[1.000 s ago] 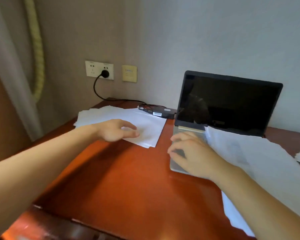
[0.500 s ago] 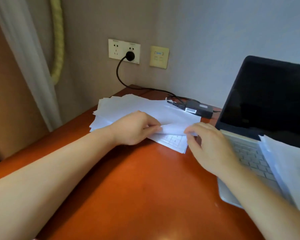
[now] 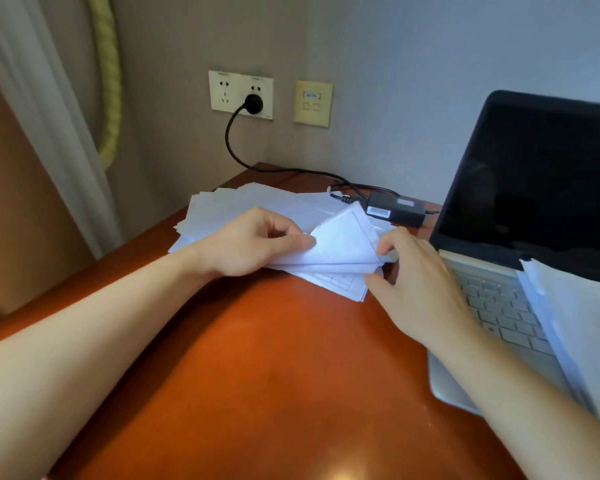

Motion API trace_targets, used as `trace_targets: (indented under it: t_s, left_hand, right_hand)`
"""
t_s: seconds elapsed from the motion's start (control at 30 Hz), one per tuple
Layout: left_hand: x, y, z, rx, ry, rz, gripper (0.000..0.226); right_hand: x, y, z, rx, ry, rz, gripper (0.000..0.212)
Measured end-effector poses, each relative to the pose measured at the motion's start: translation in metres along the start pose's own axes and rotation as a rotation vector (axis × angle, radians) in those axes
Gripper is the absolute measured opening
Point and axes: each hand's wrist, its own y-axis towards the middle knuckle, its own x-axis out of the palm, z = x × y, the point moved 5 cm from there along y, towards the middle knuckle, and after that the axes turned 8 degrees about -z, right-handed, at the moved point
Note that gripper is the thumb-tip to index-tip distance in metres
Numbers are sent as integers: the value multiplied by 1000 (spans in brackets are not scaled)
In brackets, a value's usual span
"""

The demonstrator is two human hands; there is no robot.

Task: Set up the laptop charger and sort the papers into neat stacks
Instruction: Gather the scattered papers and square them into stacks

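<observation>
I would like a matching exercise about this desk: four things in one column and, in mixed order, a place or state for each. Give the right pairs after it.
Things
1. plug
2. charger brick
3. laptop
4. left hand

Places and states
A. open, screen dark
B. pinches a lifted sheet
C. in the wall socket
D. lies on the desk behind the papers

Pairs: 1-C, 2-D, 3-A, 4-B
</observation>
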Motion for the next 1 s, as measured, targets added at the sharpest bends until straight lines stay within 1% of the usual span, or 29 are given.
trace_targets:
  t_s: [0.07, 0.1, 0.2, 0.23, 0.37, 0.43, 0.5, 0.57, 0.67, 0.77, 0.9, 0.97, 1.0]
  left_hand:
    - [1, -1, -1, -2, -9, -24, 44]
    - [0, 0, -1, -5, -6, -8, 40]
    - [-5, 1, 1, 0, -66, 87, 19]
    - [-6, 1, 2, 10, -89, 103, 18]
    - [-4, 1, 3, 26, -132, 122, 21]
    - [-3, 1, 5, 35, -152, 128, 32]
    - [-3, 0, 6, 20, -170, 135, 37]
    - [-5, -1, 5, -9, -156, 129, 37]
    - [-8, -2, 5, 8, -117, 108, 42]
    - [-15, -2, 4, 20, -54, 201, 38]
    - [-23, -1, 1, 51, -82, 353, 18]
    - [-22, -2, 3, 90, -35, 393, 17]
    - [-20, -3, 4, 121, -8, 403, 21]
  right_hand:
    - [-1, -1, 1, 1, 1, -3, 24]
    - [-1, -1, 0, -5, -2, -2, 23]
    - [-1, 0, -1, -50, 5, 0, 24]
    - [0, 1, -2, -68, 11, 8, 24]
    - [0, 2, -3, -102, 23, 46, 25]
    - [1, 3, -1, -113, 25, 53, 26]
    - [2, 3, 0, -128, 10, 52, 27]
    - [4, 4, 2, -139, 2, 47, 28]
    - [4, 3, 2, -132, 17, 34, 22]
    - [4, 3, 2, -131, 31, 30, 19]
    - [3, 3, 3, -133, 36, 71, 18]
    - [1, 3, 3, -120, 29, 108, 19]
    - [1, 3, 3, -110, 25, 114, 20]
